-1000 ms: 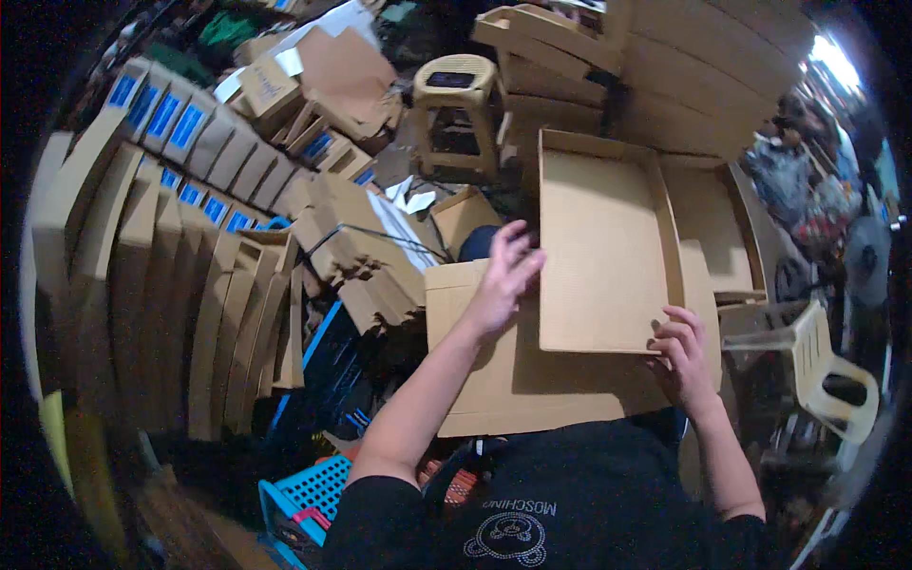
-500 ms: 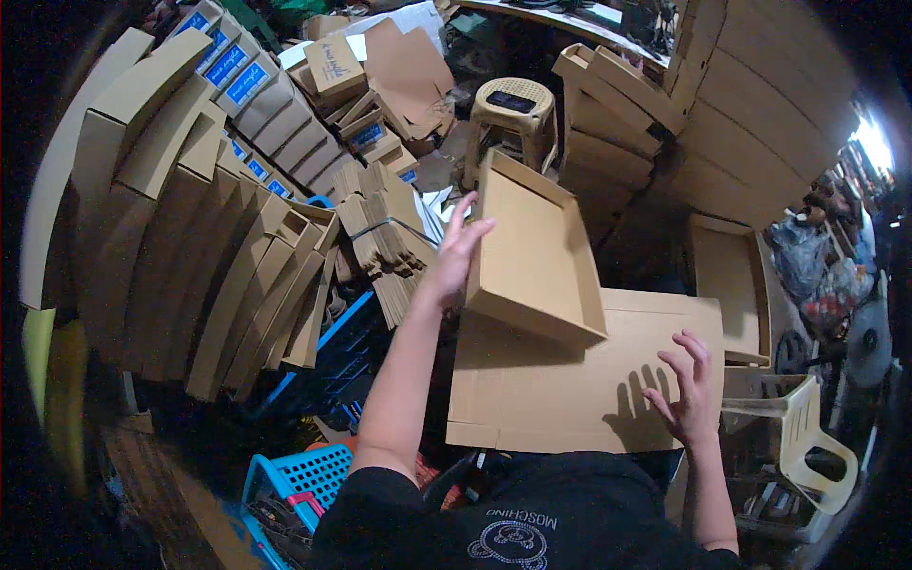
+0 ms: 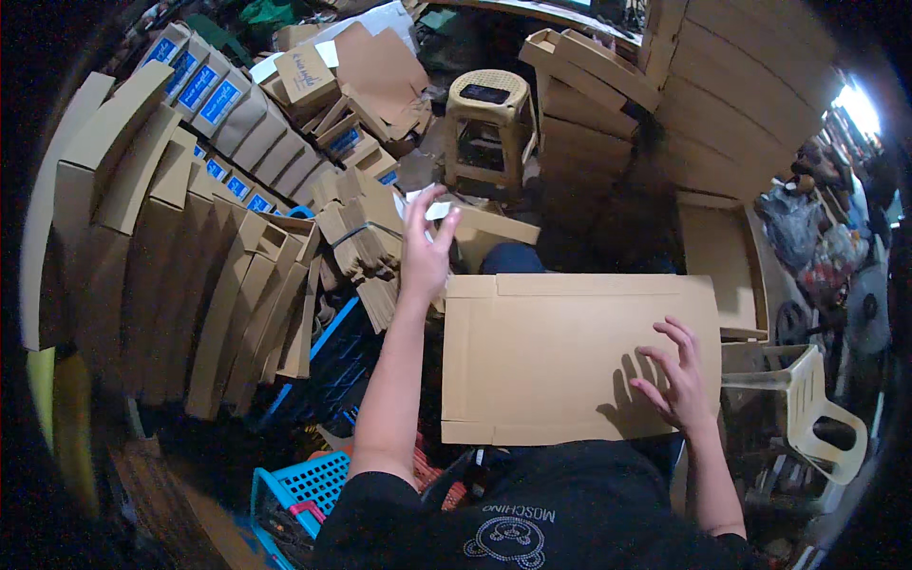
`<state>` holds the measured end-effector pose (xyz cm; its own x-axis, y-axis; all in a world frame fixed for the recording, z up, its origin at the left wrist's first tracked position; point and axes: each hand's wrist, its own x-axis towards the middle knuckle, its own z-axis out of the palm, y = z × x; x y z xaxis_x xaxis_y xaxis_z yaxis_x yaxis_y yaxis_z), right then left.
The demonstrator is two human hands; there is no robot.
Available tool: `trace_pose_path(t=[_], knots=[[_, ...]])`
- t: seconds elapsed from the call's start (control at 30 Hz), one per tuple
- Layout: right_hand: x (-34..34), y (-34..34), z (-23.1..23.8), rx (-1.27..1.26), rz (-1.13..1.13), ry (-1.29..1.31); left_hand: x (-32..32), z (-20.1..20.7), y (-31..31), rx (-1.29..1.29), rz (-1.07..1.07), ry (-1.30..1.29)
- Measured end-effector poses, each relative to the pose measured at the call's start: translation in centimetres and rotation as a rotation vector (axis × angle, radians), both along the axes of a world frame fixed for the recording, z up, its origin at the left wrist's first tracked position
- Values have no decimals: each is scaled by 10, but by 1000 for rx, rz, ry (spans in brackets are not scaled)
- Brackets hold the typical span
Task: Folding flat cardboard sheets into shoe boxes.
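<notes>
A flat cardboard sheet (image 3: 551, 361), creased along its edges, lies in front of my body. My right hand (image 3: 679, 375) hovers over its right part, fingers curled but apart and holding nothing, with a shadow on the board. Past the sheet's far left corner, my left hand (image 3: 427, 247) is raised with thumb and fingers spread. Just beyond it sits a shallow cardboard box (image 3: 494, 226), partly hidden by that hand and a dark knee; nothing shows in the hand's grasp.
Leaning cardboard boxes (image 3: 142, 256) crowd the left, beside a tied bundle of folded cardboard (image 3: 356, 223). A plastic stool (image 3: 489, 123) stands ahead. Another open box (image 3: 722, 261) and a cream plastic chair (image 3: 817, 418) are at right; a blue basket (image 3: 309, 484) is lower left.
My left hand has let go of the open cardboard box, which has moved from above the sheet to beyond its far left edge. My right hand stays over the sheet.
</notes>
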<state>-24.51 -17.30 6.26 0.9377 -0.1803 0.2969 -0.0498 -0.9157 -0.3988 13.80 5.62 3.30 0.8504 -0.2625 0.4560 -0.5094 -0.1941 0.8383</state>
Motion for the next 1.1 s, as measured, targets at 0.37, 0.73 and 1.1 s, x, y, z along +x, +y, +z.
trace_pose_path(t=[0.37,0.73,1.1], knots=[[-5,-10,3,-12,-20,19,-47,22,-8,676,-772,76],[-16,-8,13,-54,-57,142,-79,9,-26,864,-590,-136],[39,81,167,415,617,-514,-75,6,-34,821,-552,-187]])
